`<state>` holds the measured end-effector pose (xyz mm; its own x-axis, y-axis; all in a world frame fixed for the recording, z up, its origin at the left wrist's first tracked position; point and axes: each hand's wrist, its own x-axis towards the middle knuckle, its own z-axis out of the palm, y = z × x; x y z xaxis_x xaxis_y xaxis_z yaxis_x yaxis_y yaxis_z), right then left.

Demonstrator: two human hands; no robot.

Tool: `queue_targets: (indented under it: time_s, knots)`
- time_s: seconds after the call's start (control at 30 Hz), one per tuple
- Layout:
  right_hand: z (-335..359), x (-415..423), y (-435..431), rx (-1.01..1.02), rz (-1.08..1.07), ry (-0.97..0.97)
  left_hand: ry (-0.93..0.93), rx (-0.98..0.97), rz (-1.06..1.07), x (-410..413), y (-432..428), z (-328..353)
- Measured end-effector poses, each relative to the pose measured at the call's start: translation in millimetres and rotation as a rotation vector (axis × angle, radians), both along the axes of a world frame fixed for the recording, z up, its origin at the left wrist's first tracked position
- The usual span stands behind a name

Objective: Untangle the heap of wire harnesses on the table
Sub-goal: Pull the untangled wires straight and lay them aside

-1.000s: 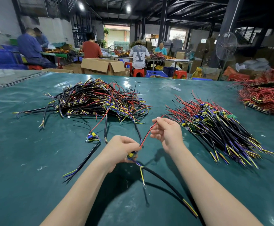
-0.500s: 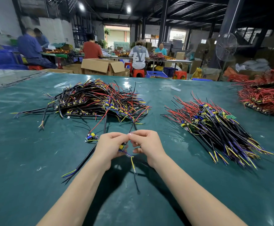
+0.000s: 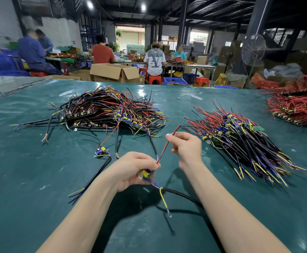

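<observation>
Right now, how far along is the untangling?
Done: a combed pile lies aligned on the right. In hand: left hand grips one harness's board, right hand draws out its red wire. Left: the tangled heap and one loose harness.

1. A single head-worn view looks forward and down from the person's own standpoint, over both forearms.
2. It sits close above the near edge of the green worktop [image 3: 30, 179], with the hands at mid-frame.
3. The wide lens bends the edges and takes in the workshop beyond the worktop's far edge.
</observation>
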<state>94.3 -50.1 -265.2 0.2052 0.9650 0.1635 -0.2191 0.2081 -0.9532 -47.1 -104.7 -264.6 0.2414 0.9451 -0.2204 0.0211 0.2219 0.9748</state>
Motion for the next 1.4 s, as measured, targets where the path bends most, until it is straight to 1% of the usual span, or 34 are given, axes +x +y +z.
queue_targets:
  time_s: [0.1,0.17,0.2,0.23,0.27,0.3,0.37,0.4,0.43,0.47,0.5,0.6,0.73,0.83,0.9,0.93,0.97,1.0,1.1,1.2,1.23,1.27,1.3,1.37,1.4]
  knots:
    - [4.8,11.3,6.8,0.017,-0.126,0.014,0.052,-0.018,-0.093,-4.7,-4.0,-1.5]
    - [9.1,26.5,13.0,0.013,-0.244,0.128,0.08,-0.015,-0.165,-5.4,-7.0,-1.9]
    - [10.5,34.0,14.7,0.006,-0.275,0.183,0.078,-0.006,-0.153,-3.9,-7.4,-1.7]
    - [10.9,37.3,13.8,-0.006,-0.27,0.183,0.065,0.004,-0.087,-3.0,-6.4,-1.3]
    - [11.3,35.4,10.3,-0.031,-0.221,0.114,0.045,0.018,0.013,-2.7,-3.5,-1.2]
    - [10.0,30.0,5.5,-0.067,-0.123,0.017,0.025,0.032,0.113,-2.5,-0.2,-1.6]
    - [5.7,11.7,-6.7,-0.163,0.214,-0.126,-0.009,0.056,0.245,-2.1,4.3,-1.6]
    - [5.6,1.9,-13.3,-0.211,0.402,-0.149,-0.031,0.066,0.286,-2.4,5.6,-2.1]
    - [5.5,-6.8,-18.8,-0.242,0.546,-0.147,-0.056,0.075,0.319,-3.8,6.3,-2.9]
    - [4.8,-14.0,-22.3,-0.252,0.622,-0.149,-0.071,0.085,0.338,-5.7,6.3,-3.5]
    - [3.6,-19.1,-23.8,-0.24,0.628,-0.167,-0.071,0.094,0.34,-7.6,5.8,-3.9]
    - [0.4,-24.0,-23.5,-0.168,0.499,-0.241,-0.033,0.099,0.269,-10.1,4.9,-4.4]
    - [3.4,-9.6,-12.8,-0.164,0.312,-0.183,0.027,0.036,0.036,-7.5,1.8,-3.7]
    - [8.3,3.8,0.5,-0.182,0.112,-0.053,0.079,-0.003,-0.133,-7.6,-3.1,-1.8]
    - [11.5,13.3,7.9,-0.186,-0.009,0.093,0.071,0.02,-0.145,-7.6,-3.7,-1.7]
    - [12.3,17.0,9.1,-0.192,-0.032,0.131,0.047,0.041,-0.089,-7.4,-2.5,-1.9]
    - [12.7,18.6,7.7,-0.214,-0.014,0.118,0.021,0.072,0.004,-7.7,-0.8,-2.0]
    - [12.8,17.3,3.8,-0.255,0.051,0.052,0.008,0.116,0.116,-8.6,1.9,-2.4]
    - [11.8,2.3,-14.3,-0.378,0.334,-0.297,-0.02,0.232,0.415,-13.6,10.4,-4.6]
    - [11.1,-14.4,-24.6,-0.354,0.466,-0.436,-0.066,0.28,0.585,-16.8,13.9,-6.6]
    - [10.2,-18.2,-26.8,-0.312,0.473,-0.468,-0.089,0.283,0.617,-16.9,13.8,-6.2]
    - [9.1,-20.8,-28.2,-0.263,0.464,-0.47,-0.152,0.273,0.644,-16.8,14.3,-5.5]
    - [7.8,-22.9,-28.6,-0.21,0.447,-0.445,-0.265,0.241,0.669,-17.6,15.1,-4.1]
    - [5.1,-27.0,-29.8,-0.066,0.423,-0.394,-0.57,0.119,0.708,-21.6,17.9,-0.8]
    - [3.5,-29.6,-30.5,0.037,0.409,-0.433,-0.724,0.039,0.726,-25.3,19.4,0.4]
